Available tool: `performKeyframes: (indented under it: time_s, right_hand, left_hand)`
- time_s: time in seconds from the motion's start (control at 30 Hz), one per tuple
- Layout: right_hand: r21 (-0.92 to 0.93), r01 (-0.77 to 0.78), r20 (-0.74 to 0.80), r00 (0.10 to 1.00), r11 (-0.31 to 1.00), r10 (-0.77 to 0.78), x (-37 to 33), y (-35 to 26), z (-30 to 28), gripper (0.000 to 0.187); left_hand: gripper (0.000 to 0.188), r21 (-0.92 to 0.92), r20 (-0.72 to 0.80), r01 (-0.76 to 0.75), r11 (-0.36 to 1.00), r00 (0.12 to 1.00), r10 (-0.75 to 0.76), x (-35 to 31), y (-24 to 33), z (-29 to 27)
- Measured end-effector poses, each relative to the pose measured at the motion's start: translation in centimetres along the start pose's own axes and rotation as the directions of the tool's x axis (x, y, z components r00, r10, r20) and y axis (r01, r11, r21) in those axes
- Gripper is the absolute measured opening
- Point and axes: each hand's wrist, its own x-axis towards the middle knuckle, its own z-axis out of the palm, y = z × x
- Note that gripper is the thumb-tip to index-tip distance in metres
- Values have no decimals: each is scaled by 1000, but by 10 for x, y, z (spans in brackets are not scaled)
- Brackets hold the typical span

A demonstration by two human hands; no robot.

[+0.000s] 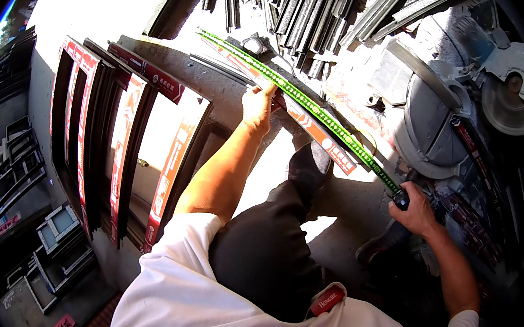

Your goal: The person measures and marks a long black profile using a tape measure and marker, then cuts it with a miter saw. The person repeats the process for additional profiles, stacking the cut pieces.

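Note:
A bright green tape measure blade is pulled out in a long diagonal from far left to near right. My right hand is closed around the dark tape measure case at the near end. Alongside the blade lies a long straight profile strip with orange-and-white film on its face. Around the middle of this strip my left hand is closed, with its fingertips close to the blade. Whether the left fingers also touch the blade I cannot tell. The blade reaches past the left hand toward the far end of the strip.
Film-covered frames stand at the left. A circular saw with a round grey base and disc blade stands at the right. Bundles of dark profiles lie at the far side. My leg is below the strip.

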Motion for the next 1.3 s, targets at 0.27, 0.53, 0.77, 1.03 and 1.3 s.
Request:
performKeyframes:
  time_s: [0.27,0.53,0.77,1.03,1.3]
  right_hand:
    - [0,4,4,1000,1000,-4,0,-3,4,48]
    - [18,-64,50,997,998,63,2,-11,4,50]
    - [18,-39,63,997,999,38,4,-10,5,49]
    - [17,-91,56,994,996,90,4,-16,-4,48]
    - [-13,-98,127,987,995,99,8,-18,-17,49]
  left_hand:
    - [43,-60,51,66,996,997,-63,6,-13,-2]
    - [52,-220,80,207,953,978,-193,-8,-8,17]
    - [54,-234,80,193,953,981,-179,-12,-5,17]
    - [50,-210,44,176,962,984,-171,-6,-7,14]
    - [50,-264,73,77,961,996,-60,9,-27,0]
